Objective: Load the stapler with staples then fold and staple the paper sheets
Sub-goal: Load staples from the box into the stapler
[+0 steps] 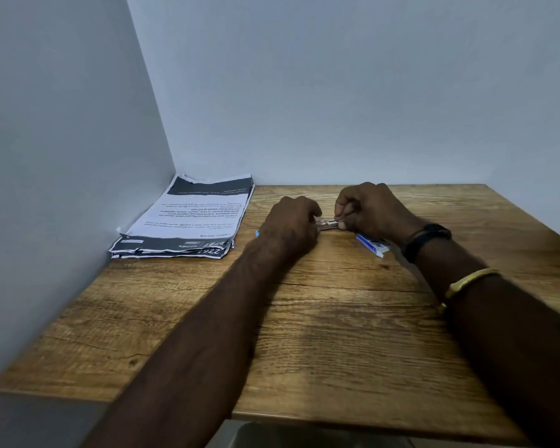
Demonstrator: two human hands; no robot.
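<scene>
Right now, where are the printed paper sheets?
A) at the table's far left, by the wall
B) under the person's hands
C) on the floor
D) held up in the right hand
A: the paper sheets lie flat at the far left of the table, apart from the left hand and right hand, which both pinch a small metal item.
</scene>
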